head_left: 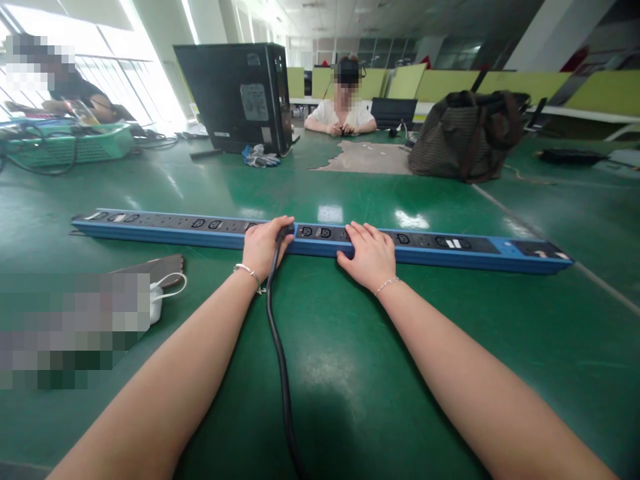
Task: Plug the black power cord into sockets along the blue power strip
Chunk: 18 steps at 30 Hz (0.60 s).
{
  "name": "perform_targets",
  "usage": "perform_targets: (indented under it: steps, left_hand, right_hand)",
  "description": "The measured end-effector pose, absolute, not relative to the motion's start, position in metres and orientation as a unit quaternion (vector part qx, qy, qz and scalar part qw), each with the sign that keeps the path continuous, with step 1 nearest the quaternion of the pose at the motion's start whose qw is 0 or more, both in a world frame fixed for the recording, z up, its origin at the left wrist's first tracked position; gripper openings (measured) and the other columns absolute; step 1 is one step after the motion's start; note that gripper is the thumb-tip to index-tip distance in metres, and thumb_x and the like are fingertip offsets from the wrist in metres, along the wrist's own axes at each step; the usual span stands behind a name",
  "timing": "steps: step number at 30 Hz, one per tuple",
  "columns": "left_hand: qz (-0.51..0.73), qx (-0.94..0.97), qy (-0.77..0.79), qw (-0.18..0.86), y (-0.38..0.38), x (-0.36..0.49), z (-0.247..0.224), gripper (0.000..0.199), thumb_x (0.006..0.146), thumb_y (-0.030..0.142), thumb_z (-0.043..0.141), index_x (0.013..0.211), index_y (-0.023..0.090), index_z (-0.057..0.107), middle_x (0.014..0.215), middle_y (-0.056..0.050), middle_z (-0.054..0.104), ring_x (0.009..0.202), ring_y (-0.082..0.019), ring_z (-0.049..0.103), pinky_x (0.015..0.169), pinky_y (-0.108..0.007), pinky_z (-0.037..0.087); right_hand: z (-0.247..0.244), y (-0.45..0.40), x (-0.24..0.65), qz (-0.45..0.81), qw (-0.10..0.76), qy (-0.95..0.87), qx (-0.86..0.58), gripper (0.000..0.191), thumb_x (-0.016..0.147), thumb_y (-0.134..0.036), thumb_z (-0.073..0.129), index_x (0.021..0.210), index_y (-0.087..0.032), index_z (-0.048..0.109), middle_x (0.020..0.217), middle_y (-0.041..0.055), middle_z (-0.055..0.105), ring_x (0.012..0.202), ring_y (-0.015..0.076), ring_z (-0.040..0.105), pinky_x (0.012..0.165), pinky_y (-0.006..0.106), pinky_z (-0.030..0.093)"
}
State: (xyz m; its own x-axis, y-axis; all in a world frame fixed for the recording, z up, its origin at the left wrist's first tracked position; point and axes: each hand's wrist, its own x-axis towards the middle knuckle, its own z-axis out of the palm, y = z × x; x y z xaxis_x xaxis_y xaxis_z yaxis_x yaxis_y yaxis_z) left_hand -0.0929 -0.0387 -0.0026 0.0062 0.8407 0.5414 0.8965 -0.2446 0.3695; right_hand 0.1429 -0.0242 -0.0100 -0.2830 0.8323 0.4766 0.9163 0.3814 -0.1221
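A long blue power strip (445, 258) with black sockets along its top lies crosswise on the green table. My left hand (260, 248) is closed around the black plug (285, 231) of a cord, at a socket left of the strip's middle. How far the plug sits in the socket is hidden by my fingers. From it a thick black cord (283, 360) runs down toward me over the tabletop. Right of the middle, my right hand (371, 255) grips the strip, fingers across the top and thumb against the front side.
Behind the strip stand a black computer case (230, 100), grey-blue gloves (260, 157) and a brown bag (460, 137). A green basket (100, 143) with cables is at left. One person (340, 113) sits opposite, another (85, 93) far left. A white plug-like object (156, 303) lies near my left forearm.
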Motion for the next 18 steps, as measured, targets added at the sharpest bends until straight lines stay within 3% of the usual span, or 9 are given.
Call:
perform_targets:
  steps: [4, 14, 18]
  left_hand:
    - [-0.354, -0.686, -0.634, 0.037, -0.0384, -0.0878, -0.0012, 0.032, 0.084, 0.028, 0.052, 0.114, 0.024, 0.060, 0.100, -0.006, 0.071, 0.098, -0.022, 0.064, 0.095, -0.039, 0.042]
    - [-0.417, -0.663, -0.621, 0.032, -0.0400, -0.0856, -0.0030, 0.025, 0.081, 0.027, 0.054, 0.104, 0.026, 0.064, 0.091, -0.002, 0.071, 0.092, -0.021, 0.064, 0.096, -0.037, 0.043]
    - [-0.529, -0.580, -0.617, 0.059, -0.0396, -0.0853, -0.0035, 0.031, 0.087, 0.030, 0.048, 0.116, 0.023, 0.056, 0.109, -0.006, 0.066, 0.099, -0.018, 0.062, 0.090, -0.034, 0.046]
  right_hand:
    - [-0.0100, -0.0244, 0.1429, -0.087, 0.242, -0.796, -0.548, 0.055, 0.081, -0.041, 0.050, 0.131, -0.018, 0.052, 0.140, 0.0059, 0.050, 0.129, 0.0288, 0.040, 0.104, 0.046, 0.027]
    - [-0.0086, -0.0261, 0.1426, -0.076, 0.254, -0.795, -0.546, 0.055, 0.081, -0.041, 0.051, 0.130, -0.018, 0.053, 0.140, 0.0052, 0.050, 0.128, 0.0284, 0.040, 0.105, 0.045, 0.027]
    - [-0.0084, -0.0260, 0.1423, -0.075, 0.257, -0.795, -0.545, 0.055, 0.080, -0.041, 0.052, 0.130, -0.018, 0.053, 0.139, 0.0052, 0.051, 0.128, 0.0277, 0.040, 0.105, 0.044, 0.027]
